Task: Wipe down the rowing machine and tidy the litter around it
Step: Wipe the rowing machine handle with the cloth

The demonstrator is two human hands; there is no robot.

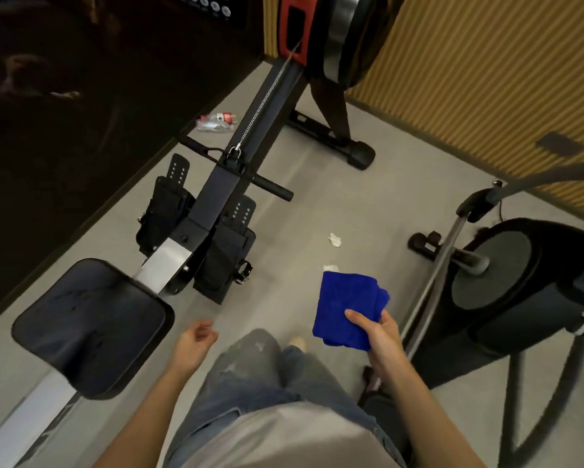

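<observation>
The rowing machine (216, 194) runs diagonally from lower left to the top, with its black seat (91, 325), footrests and handle bar (236, 167). My right hand (378, 336) grips a folded blue cloth (344, 309) to the right of the footrests, above the floor. My left hand (196, 342) hangs loosely curled and holds nothing, just right of the seat. A crushed plastic bottle (216, 121) lies on the floor left of the rail. A crumpled white tissue (334, 239) lies on the floor, and a second white scrap (329, 267) peeks out above the cloth.
An elliptical trainer (507, 292) stands at the right, its bar (432, 282) slanting down close to my right arm. A dark glass wall (64, 130) borders the left. A ribbed yellow wall (486, 79) closes the back right. My jeans-clad legs (250, 369) are at the bottom centre.
</observation>
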